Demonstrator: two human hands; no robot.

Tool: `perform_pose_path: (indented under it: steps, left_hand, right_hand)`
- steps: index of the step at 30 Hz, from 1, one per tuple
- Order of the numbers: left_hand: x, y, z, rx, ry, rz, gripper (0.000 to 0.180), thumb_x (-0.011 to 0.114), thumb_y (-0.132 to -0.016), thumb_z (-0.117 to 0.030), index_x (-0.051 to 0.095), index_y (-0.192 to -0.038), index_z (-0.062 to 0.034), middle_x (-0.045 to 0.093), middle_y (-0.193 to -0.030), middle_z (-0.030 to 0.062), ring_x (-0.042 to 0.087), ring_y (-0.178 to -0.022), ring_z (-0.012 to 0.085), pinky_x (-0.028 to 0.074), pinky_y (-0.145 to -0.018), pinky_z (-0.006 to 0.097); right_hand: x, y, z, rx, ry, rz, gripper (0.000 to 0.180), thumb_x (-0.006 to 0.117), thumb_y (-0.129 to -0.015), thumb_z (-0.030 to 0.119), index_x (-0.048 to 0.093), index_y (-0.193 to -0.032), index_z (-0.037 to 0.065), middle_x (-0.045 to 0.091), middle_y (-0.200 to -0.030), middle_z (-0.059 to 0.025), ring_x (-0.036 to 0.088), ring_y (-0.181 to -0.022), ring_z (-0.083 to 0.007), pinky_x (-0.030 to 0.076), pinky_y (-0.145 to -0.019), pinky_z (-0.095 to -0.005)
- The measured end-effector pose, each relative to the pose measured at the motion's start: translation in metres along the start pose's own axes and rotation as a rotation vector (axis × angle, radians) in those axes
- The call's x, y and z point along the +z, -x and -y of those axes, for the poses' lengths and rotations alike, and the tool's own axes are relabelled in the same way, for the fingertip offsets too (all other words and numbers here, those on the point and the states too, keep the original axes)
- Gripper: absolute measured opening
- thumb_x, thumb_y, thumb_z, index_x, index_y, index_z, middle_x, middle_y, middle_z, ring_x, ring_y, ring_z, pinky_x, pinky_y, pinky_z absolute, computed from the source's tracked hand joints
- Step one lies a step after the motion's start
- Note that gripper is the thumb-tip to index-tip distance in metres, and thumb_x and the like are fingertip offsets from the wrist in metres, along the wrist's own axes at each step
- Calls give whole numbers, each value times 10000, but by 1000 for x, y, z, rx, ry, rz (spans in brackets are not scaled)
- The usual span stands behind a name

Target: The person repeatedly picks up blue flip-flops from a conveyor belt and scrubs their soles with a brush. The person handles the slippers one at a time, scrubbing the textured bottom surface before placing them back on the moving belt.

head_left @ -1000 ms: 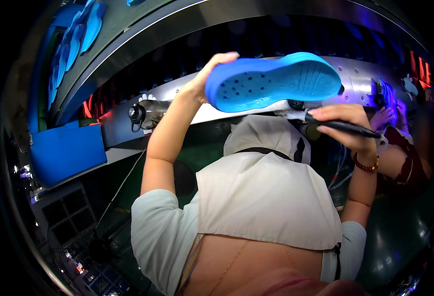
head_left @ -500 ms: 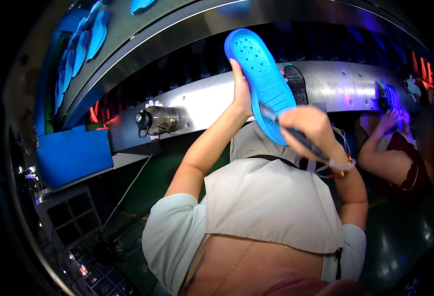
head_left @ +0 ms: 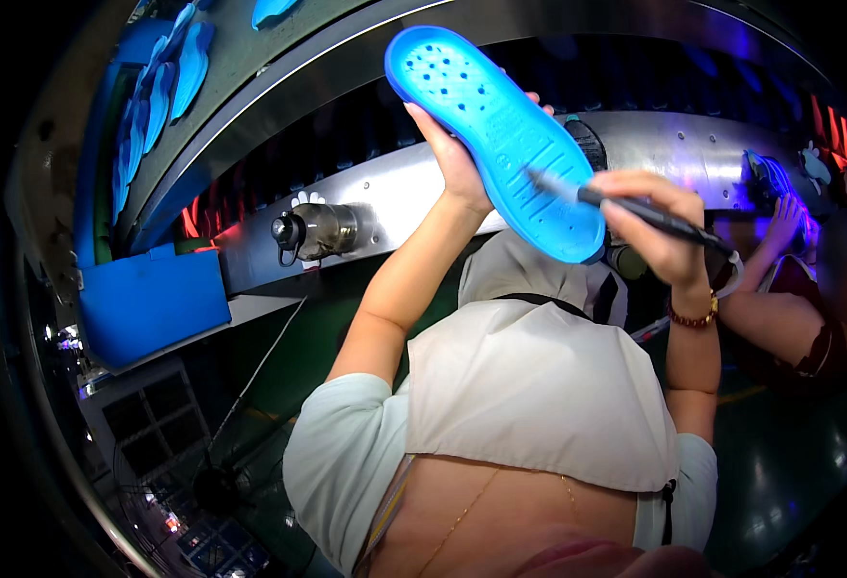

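Note:
A bright blue shoe sole (head_left: pixel 515 154) is tilted up in front of me, its patterned face toward me, with small holes at the far end and raised bars at the near end. My left hand (head_left: pixel 457 164) grips it by its left edge, the thumb on the side and fingertips showing past the far edge. In my right hand (head_left: pixel 660 217) is a brush (head_left: pixel 589 196) with a dark handle. Its greyish bristles, blurred, are at the barred part of the sole; whether they touch cannot be made out. A pale tube or cord runs from the handle's back end.
Behind the sole runs a steel ledge (head_left: pixel 674 154), where a dark bottle (head_left: pixel 329 229) lies and a black sole (head_left: pixel 585 140) is partly hidden. Blue pieces (head_left: pixel 192 67) line the belt at far left, above a blue panel (head_left: pixel 154 303). Another person's hand (head_left: pixel 783 222) works at right.
My left hand has moved the sole up and to the left, turning its face more toward me. My right hand has shifted right, and the brush is now at the middle of the barred part.

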State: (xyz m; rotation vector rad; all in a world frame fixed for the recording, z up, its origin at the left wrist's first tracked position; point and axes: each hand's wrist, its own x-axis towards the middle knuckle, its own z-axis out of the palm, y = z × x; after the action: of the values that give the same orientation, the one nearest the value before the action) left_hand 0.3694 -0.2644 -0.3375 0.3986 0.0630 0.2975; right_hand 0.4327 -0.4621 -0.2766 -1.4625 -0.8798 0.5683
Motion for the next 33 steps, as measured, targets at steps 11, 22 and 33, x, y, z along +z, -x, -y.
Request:
perform_pose_path:
  steps: [11,22,33]
  left_hand:
    - [20,-11,-25,118,-272,82,1011,58,-640,-817,348,-1228,-47,510,-1084,224,529,-983,368,448,-825,493]
    - [54,13,-14,137,-109,59,641,261,-876,-501,358,-1231,23,511,-1122,170,524,-1009,280,446,-844,395]
    - [37,21,1,112,-20,25,451,400,-863,-337,436,-1172,-10,554,-1081,142,566,-950,242,451,-844,371]
  right_hand:
    - [-14,10,-12,-74,27,110,195,599,-712,-33,611,-906,-34,613,-951,-128,585,-869,-183,458,-784,-299]
    - [16,11,-8,58,-732,-87,162,492,-809,-3,525,-956,-62,567,-999,-198,578,-909,-252,476,-833,-377]
    - [27,8,2,-28,-117,-55,180,586,-751,-11,600,-928,-43,630,-845,-98,572,-735,-92,456,-659,-196]
